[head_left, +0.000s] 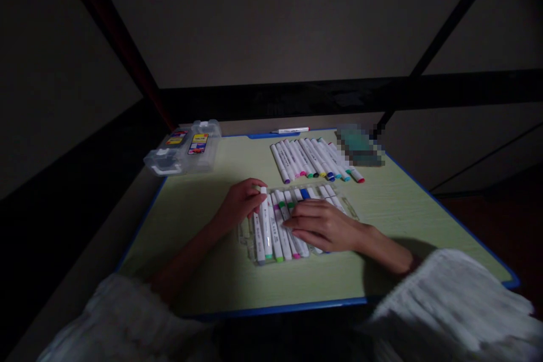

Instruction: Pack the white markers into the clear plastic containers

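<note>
Across a pale green table (399, 203) in dim light, pinching a white marker (266, 229) by its upper end with the left hand (246, 199) at the left side of a clear tray (350, 208). Curling the right hand (326, 223) over other markers (275, 232) in the tray, with any grip impossible to tell, and facing loose markers (306, 155) beyond the tray and a clear case (167, 164) beyond its left side.

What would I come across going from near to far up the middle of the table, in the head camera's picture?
The table's blue near edge → white markers on clear plastic → a row of loose white markers → a single marker at the far edge.
</note>
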Demonstrator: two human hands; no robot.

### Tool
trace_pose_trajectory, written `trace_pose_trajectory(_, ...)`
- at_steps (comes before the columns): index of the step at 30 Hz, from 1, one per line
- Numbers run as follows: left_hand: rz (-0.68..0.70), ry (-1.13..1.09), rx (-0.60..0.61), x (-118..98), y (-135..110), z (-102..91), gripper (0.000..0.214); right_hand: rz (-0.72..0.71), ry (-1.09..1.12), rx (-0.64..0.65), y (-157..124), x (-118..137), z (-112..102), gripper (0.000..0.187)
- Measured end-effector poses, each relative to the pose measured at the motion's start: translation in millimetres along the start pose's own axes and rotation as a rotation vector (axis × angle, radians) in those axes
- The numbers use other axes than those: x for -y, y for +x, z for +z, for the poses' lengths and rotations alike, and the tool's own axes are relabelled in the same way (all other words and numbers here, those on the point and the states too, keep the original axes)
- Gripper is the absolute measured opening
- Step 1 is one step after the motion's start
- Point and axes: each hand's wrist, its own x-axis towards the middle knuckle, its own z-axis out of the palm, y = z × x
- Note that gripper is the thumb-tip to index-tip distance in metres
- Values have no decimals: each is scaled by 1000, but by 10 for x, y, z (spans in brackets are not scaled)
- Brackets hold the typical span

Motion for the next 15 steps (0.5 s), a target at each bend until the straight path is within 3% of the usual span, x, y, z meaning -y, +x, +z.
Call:
trace_pose_trajectory(4,88,169,-61,2,-5,-6,12,-28,37,46,-17,-12,41,31)
trace_pose_trajectory(15,128,459,-146,29,-8,-49,14,8,65,150,-22,-3,40,49)
